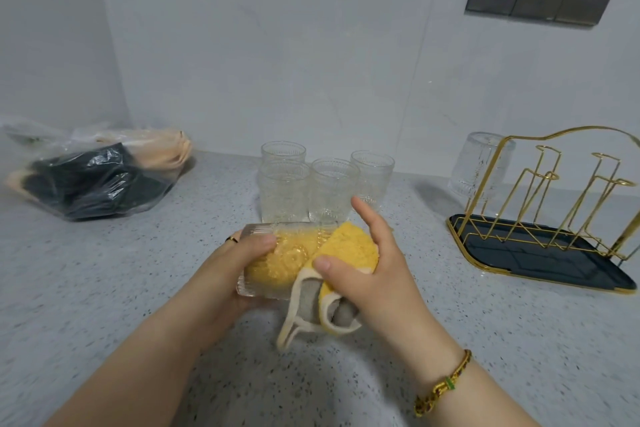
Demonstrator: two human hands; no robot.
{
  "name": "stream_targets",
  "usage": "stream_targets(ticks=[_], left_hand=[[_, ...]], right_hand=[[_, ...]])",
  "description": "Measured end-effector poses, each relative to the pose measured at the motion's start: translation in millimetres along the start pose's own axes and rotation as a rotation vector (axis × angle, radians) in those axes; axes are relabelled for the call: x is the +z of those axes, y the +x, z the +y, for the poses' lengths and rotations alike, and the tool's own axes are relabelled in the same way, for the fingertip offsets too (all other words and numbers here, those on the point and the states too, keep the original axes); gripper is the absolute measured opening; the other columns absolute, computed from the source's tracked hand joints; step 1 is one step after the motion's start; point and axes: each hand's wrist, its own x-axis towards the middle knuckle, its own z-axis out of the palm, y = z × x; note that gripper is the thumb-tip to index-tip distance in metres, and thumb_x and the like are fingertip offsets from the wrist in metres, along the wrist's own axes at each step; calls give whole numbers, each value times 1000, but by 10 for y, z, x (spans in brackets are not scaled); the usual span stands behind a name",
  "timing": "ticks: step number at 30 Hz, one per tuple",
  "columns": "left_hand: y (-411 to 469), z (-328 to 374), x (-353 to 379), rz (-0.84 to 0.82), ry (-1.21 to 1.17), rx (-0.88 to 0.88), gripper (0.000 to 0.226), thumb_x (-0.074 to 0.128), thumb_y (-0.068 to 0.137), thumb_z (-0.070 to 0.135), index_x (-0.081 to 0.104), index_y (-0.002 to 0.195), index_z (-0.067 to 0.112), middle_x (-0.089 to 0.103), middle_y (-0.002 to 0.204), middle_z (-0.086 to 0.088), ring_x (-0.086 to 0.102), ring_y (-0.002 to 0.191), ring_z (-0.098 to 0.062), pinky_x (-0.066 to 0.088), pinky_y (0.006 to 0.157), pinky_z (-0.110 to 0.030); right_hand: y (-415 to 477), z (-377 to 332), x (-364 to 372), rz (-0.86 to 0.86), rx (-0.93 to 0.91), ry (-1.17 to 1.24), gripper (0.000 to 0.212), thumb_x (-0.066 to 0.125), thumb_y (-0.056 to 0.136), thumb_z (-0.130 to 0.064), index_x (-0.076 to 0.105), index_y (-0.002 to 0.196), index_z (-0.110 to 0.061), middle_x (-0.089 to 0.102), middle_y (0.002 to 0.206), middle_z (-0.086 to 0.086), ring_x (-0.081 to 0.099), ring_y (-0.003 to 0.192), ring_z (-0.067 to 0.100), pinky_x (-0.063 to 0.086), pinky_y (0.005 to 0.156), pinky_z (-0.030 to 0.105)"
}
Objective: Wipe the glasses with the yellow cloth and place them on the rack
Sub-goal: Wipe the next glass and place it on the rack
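One inverted clear glass sits on the gold wire rack, right of the hands. Four upright clear glasses wait just beyond them, likely unwiped. Left hand grips a fifth ribbed clear glass on its side, long axis left-right, mouth toward the right hand, which pinches the yellow cloth stuffed inside.
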Motion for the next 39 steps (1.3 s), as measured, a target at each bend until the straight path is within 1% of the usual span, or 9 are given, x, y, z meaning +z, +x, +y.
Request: stream_targets(ticks=[3, 6, 11, 16, 19, 24, 29, 35, 39], left_hand=[[12, -14, 19, 62, -28, -142, 42, 60, 66, 43, 62, 97, 14, 68, 89, -13, 67, 71, -25, 58, 61, -37], [7, 1, 59, 60, 3, -200, 43, 54, 73, 47, 61, 94, 10, 66, 75, -14, 64, 54, -23, 55, 45, -28], [-34, 53, 99, 78, -51, -101, 41, 55, 59, 45, 62, 86, 15, 69, 59, -4, 64, 48, -17, 54, 44, -26], [-17, 81, 63, 145, -194, -81, 27, 49, 86, 38, 62, 93, 16, 70, 81, -7, 67, 69, -22, 57, 52, -33], [-21, 101, 69, 228, -305, -47, 21, 48, 88, 36, 60, 90, 18, 69, 87, -5, 66, 79, -23, 58, 50, -31], [-27, 121, 57, 200, -464, 11, 30, 57, 72, 29, 58, 100, 18, 67, 106, -7, 63, 97, -24, 57, 68, -38], [-17, 117, 71, 193, -560, 136, 45, 55, 65, 30, 56, 108, 17, 63, 115, -10, 62, 104, -28, 55, 75, -42], [29, -15, 29, 79, -306, 163, 91, 90, 31, 40, 57, 113, 18, 72, 104, -4, 69, 95, -20, 57, 82, -35], [43, -74, 35, 115, 156, 152, 56, 72, 53, 38, 63, 106, 20, 73, 99, -1, 68, 96, -20, 49, 89, -36]], right_hand=[[-36, -36, -4, -118, -112, -190, 71, 73, 71, -13, 29, 108, -54, 41, 91, -37, 45, 76, -28, 36, 70, -5], [-39, -76, -20, -123, -136, -220, 71, 73, 71, -12, 31, 110, -54, 49, 89, -31, 52, 74, -18, 40, 71, 2], [-12, -96, -71, -4, -50, -23, 61, 75, 70, -14, 40, 109, -46, 45, 95, -36, 47, 78, -29, 35, 65, -7], [81, -20, -89, 106, 36, 226, 46, 76, 52, -33, 62, 95, -41, 66, 82, -8, 63, 74, 6, 51, 71, 22], [117, -15, -134, 200, 65, 490, 43, 78, 54, -20, 61, 93, -15, 68, 72, -5, 65, 69, 12, 54, 64, 24], [134, -35, -152, 313, 109, 735, 62, 62, 62, -21, 51, 120, -2, 65, 102, 10, 65, 81, 17, 56, 67, 24], [144, 83, -98, 320, 237, 761, 46, 57, 79, -10, 47, 123, 3, 62, 105, 16, 63, 83, 23, 54, 72, 30], [79, 51, -7, 179, 257, 676, 40, 62, 57, -19, 54, 95, -9, 65, 65, -1, 64, 59, 11, 54, 55, 23], [83, 30, -40, 184, 221, 666, 38, 63, 57, -16, 53, 93, -13, 64, 58, -7, 62, 54, 7, 52, 52, 20]])
